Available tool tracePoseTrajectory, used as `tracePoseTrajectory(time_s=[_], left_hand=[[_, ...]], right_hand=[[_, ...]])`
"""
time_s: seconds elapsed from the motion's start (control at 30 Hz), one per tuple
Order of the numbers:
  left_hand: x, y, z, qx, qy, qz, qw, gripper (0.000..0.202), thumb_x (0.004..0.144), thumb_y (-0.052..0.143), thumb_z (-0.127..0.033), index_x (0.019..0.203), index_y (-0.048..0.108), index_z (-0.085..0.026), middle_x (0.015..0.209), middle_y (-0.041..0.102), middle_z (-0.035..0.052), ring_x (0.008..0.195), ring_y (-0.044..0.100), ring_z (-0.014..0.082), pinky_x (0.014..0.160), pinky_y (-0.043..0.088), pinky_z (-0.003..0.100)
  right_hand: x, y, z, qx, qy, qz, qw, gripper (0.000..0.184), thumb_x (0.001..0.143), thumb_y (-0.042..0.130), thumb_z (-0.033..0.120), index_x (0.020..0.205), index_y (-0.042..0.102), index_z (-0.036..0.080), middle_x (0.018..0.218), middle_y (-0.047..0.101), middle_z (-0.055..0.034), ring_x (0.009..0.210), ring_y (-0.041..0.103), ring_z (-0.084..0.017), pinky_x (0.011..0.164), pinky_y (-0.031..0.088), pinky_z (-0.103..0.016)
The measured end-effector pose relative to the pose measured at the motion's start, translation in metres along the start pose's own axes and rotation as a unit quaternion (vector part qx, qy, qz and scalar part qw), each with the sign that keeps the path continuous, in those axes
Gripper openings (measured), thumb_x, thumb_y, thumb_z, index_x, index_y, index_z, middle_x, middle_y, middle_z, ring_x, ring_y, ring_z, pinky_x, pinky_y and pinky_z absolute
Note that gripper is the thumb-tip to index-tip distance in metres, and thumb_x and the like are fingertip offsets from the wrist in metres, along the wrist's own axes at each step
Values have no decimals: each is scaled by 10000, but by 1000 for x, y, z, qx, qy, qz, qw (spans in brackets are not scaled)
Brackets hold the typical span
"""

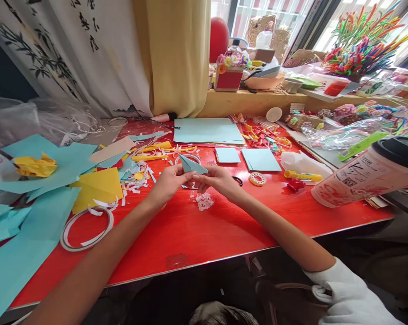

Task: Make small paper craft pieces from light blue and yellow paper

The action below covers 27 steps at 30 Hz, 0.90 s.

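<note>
Between both hands is a small piece of light blue folded paper (192, 165), creased to a pointed shape and raised above the red table. My left hand (172, 181) pinches its left side, with the thumb along the lower edge. On the right side, my right hand (218, 181) grips the lower corner between thumb and fingers. Clear crumpled scraps (204, 201) lie on the table just below the hands. Behind them are a small stack of blue paper squares (227, 155) and a larger stack of blue squares (261, 160). A small tape roll (257, 179) lies right of my right hand.
On the left, blue sheets (37, 221), yellow paper (98, 188), a large tape ring (87, 228) and paper shreds cover the red table (190, 234). At right stand a yellow glue stick (302, 176) and a tilted drink cup (363, 174). Blue sheets (208, 131) lie at the back.
</note>
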State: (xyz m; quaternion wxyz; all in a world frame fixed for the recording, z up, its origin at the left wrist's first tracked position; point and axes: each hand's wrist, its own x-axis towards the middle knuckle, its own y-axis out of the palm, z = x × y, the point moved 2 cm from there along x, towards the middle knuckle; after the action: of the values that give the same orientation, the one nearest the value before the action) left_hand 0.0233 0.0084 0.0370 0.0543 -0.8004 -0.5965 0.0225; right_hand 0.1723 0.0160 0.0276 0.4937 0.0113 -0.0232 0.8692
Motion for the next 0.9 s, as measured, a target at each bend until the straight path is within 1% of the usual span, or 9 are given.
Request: tracePoseTrajectory(time_s=[0.1,0.2,0.27,0.33,0.47,0.63,0.73,0.83,0.9], left_hand=[[0,-1,1,10,-17,2,1000,383,749,527,-510,750,552,-128,703,575,28,623,537,121,628,466,268],[0,-3,2,47,-11,-16,999,417,756,489,-552,730,543,-139,690,590,34,597,547,128,610,465,274],[0,-4,3,85,-4,-37,996,403,732,530,-543,699,542,-141,655,586,27,572,540,128,605,456,273],[0,-4,3,116,2,-48,992,396,735,530,-533,667,540,-143,626,575,22,572,536,132,606,443,272],[-1,-1,3,164,14,-36,986,386,764,484,-525,656,520,-157,628,551,10,600,526,137,593,414,261],[1,0,5,197,15,-31,980,374,776,458,-514,642,487,-166,609,510,-3,583,496,132,563,385,254],[1,-1,5,182,9,-34,983,354,778,462,-502,673,492,-165,625,511,-4,593,495,129,569,384,250],[0,-1,2,129,27,-14,991,328,781,468,-489,730,507,-167,675,532,-1,617,505,123,606,406,247],[0,-2,0,106,36,-12,994,314,772,487,-476,732,517,-166,685,544,1,620,511,121,625,414,247]], right_hand=[[-1,-1,2,-4,-8,-9,1000,263,727,629,389,775,578,135,635,614,-9,554,606,-103,555,504,-239],[-2,-2,5,-11,3,-14,1000,233,726,635,358,755,600,130,644,620,-13,572,609,-101,577,506,-239],[-3,-1,6,-12,11,-7,1000,224,721,643,343,772,612,127,650,627,-16,587,614,-105,591,510,-241],[-3,0,6,-11,13,5,1000,228,723,641,344,784,618,125,658,635,-22,598,620,-110,599,513,-243],[-3,1,3,-5,14,26,1000,264,745,610,383,739,609,119,663,642,-36,586,628,-116,582,517,-246],[-3,1,1,4,14,22,1000,280,704,650,389,703,599,114,641,634,-25,552,626,-113,545,518,-235],[-3,1,4,11,27,12,999,267,711,648,368,709,603,105,640,639,-33,551,633,-120,550,526,-241],[-4,-1,6,17,38,-14,999,244,721,643,341,734,612,99,632,642,-38,555,634,-123,561,535,-245],[-3,-1,6,15,39,-17,999,239,725,637,333,753,619,97,653,647,-43,581,637,-129,574,540,-250]])
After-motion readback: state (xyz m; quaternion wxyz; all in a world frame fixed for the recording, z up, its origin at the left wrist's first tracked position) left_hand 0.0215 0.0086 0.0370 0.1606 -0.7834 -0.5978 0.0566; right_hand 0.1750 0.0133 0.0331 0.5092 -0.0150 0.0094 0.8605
